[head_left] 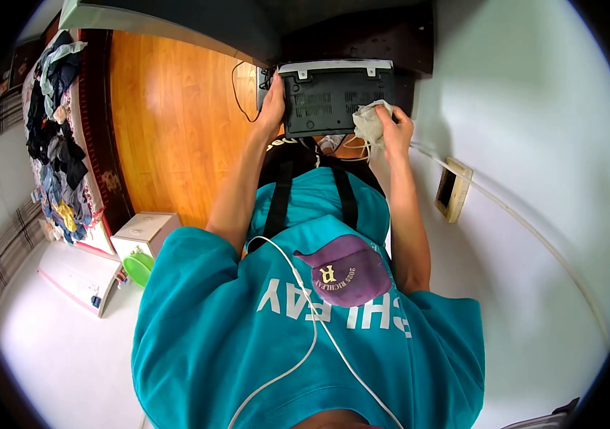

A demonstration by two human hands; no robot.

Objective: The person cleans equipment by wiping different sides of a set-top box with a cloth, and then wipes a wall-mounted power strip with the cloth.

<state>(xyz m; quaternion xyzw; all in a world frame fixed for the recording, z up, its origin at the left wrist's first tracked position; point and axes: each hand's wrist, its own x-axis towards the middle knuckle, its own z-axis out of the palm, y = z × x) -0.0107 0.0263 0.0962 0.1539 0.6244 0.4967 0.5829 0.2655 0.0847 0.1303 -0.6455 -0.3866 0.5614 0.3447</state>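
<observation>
A flat black electronic box (330, 107) with vent slots, small round feet and a pale strip along its far edge is tilted up in front of me, its vented face towards me. My left hand (273, 104) grips its left edge, fingers partly hidden behind it. Bunched in my right hand (395, 129) is a crumpled whitish cloth (370, 123), which lies against the box's near right corner. Pale cords hang below the cloth; where they run is hard to make out.
Dark furniture (362, 36) stands just beyond the box. On the right wall are a cable (519, 214) and a framed recess (453, 189). A thin black cord (237, 93) hangs over the wooden floor (169, 114). Leftward are a bed piled with clothes (62, 143) and a white cabinet (146, 232).
</observation>
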